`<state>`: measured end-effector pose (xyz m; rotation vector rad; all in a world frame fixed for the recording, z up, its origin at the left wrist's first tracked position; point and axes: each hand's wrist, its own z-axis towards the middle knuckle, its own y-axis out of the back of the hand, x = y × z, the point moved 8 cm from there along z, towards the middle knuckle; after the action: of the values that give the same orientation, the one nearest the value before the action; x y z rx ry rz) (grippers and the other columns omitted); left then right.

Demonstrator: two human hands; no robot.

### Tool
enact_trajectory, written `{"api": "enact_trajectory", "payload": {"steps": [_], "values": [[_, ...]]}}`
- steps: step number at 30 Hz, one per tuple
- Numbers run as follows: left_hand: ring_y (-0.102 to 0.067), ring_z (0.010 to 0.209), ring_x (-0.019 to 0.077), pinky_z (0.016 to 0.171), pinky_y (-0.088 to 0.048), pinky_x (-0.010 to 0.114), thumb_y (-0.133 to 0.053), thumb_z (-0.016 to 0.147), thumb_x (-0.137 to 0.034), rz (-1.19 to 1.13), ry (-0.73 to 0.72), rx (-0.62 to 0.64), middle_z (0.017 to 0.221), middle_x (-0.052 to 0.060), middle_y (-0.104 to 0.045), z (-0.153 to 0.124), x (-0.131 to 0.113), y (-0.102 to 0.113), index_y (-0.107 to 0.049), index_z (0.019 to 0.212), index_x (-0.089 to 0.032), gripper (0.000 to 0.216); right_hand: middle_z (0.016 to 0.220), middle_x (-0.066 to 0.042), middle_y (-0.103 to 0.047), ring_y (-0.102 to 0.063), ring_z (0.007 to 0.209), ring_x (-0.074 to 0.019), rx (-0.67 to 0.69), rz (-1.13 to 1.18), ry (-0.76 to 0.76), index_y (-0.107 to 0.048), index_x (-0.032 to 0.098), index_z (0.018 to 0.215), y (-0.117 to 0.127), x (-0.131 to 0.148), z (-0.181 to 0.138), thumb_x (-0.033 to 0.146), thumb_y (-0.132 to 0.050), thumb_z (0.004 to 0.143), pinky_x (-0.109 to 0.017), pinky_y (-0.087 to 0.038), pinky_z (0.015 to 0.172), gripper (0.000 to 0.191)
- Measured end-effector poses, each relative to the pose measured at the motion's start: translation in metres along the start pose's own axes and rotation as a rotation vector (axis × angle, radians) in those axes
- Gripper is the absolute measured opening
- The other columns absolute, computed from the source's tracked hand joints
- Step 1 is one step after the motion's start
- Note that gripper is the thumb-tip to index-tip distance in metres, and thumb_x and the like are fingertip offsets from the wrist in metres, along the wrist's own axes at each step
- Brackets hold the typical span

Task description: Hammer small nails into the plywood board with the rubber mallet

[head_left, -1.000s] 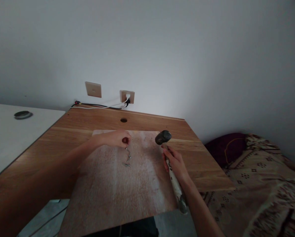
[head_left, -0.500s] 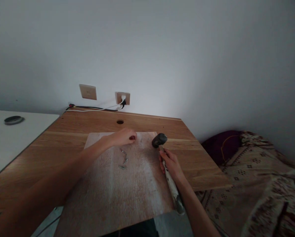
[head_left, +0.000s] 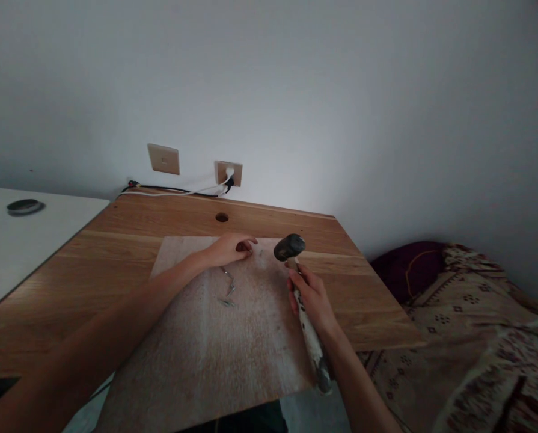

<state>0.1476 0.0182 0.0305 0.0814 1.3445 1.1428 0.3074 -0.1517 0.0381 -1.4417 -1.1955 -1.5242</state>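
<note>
Gripping the hammer (head_left: pixel 310 338), the right hand (head_left: pixel 311 294) has its fingers wrapped around the handle, just below the dark head (head_left: pixel 289 247). The hammer is at the right side of the pale board (head_left: pixel 246 349): its head is over the far right part of the board, and its handle slants toward the near right corner, with the butt reaching past the edge. The left hand (head_left: pixel 232 248) is over the far part of the board, its fingers bent and one of them stretched toward the right; whether something small is pinched there, I cannot tell. On the middle of the board lie several thin metal pieces (head_left: pixel 226 302), probably nails, some in a crooked row and some in a little heap. In my judgement the hammer is stiff and heavy at one end, because the head looks thick and dense, so the present hold near the head should give good control but little swing; a hold lower on the handle would make the head pull more on the wrist. The handle looks worn and patchy, perhaps not very slippery. The metal pieces must be light, hard and easy to roll, best taken by the middle with two fingertips, away from any point.
</note>
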Motion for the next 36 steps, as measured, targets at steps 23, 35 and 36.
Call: {"api": "enact_trajectory", "payload": {"steps": [23,35,36], "values": [[-0.066,0.097,0.0207,0.089,-0.051,0.029,-0.075,0.077,-0.021,0.171,-0.077,0.201,0.108,0.006,-0.065,-0.034,-0.032,0.025,-0.073,0.102,-0.019,0.025,0.067,0.005,-0.056,-0.047,0.037,-0.0096,0.198,-0.098,0.023,-0.055,0.023,0.079,-0.045,0.018,0.007,0.060,-0.065,0.085,-0.026,-0.041,0.033,0.038],[-0.064,0.072,0.0173,0.069,-0.043,0.028,-0.063,0.083,-0.011,0.221,0.035,0.133,0.080,0.001,-0.070,-0.040,-0.025,0.035,-0.069,0.085,-0.020,0.011,0.068,0.004,-0.057,-0.047,0.036,-0.0085,0.277,-0.109,-0.090,-0.055,0.023,0.080,-0.044,-0.010,-0.013,0.064,-0.067,0.086,-0.023,-0.035,0.031,0.043],[-0.064,0.073,0.0176,0.070,-0.043,0.028,-0.063,0.083,-0.011,0.254,0.029,0.119,0.081,0.001,-0.071,-0.035,-0.024,0.035,-0.069,0.085,-0.020,0.011,0.067,0.005,-0.057,-0.046,0.036,-0.0086,0.278,-0.108,-0.092,-0.055,0.023,0.080,-0.043,-0.010,-0.014,0.064,-0.067,0.086,-0.023,-0.035,0.031,0.043]]}}
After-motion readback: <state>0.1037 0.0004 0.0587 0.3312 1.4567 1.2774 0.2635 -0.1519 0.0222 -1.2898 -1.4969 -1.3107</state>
